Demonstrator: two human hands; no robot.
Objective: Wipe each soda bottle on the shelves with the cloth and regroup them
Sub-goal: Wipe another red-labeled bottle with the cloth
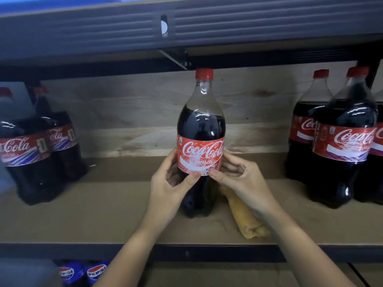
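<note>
Dark metal shelving with brown boards, plywood back.

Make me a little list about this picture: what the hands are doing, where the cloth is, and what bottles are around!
middle bottle: Coca-Cola bottle, upright on the shelf board, red cap on
left hand: left hand grips the bottle's lower label
right hand: right hand holds the bottle from the other side
cloth: yellow cloth lies rolled on the shelf, under the right hand, beside the bottle
left group: Coca-Cola bottles on the left
right group: Coca-Cola bottles on the right
shelf below: Pepsi bottles
</note>
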